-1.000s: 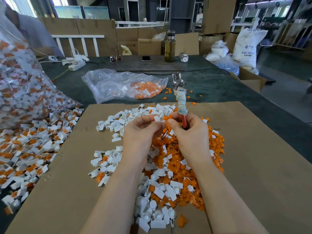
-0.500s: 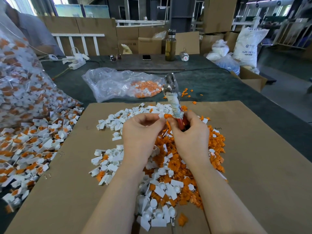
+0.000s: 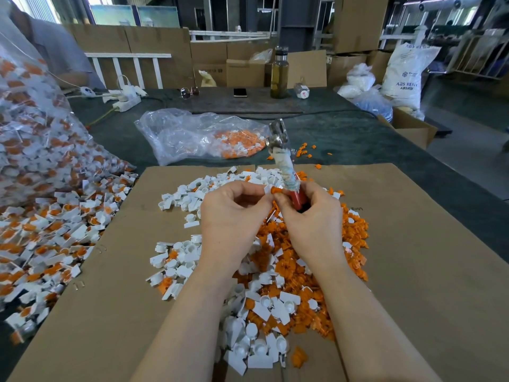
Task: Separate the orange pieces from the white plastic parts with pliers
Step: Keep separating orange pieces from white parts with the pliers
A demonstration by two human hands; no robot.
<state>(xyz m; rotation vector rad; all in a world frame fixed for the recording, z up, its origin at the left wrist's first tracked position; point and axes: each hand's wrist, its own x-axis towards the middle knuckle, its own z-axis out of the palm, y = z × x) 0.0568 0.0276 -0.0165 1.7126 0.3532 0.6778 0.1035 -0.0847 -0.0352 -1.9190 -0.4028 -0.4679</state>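
Note:
My left hand pinches a small white plastic part with an orange piece sticking out of its right side. My right hand grips the pliers by their red, cloth-wrapped handles, and its fingertips touch the orange piece. The metal jaws point up and away, tilted left, with nothing in them. Below both hands lies a mixed heap of orange pieces and white parts on a cardboard sheet.
A big clear bag of unseparated parts spills onto the table at the left. A second clear bag lies beyond the cardboard. A bottle, a phone and boxes stand at the back. A person sits at far left.
The pliers have tilted from nearly upright to leaning left. The orange piece has come out into view between my two hands, which have stayed close together over the heap.

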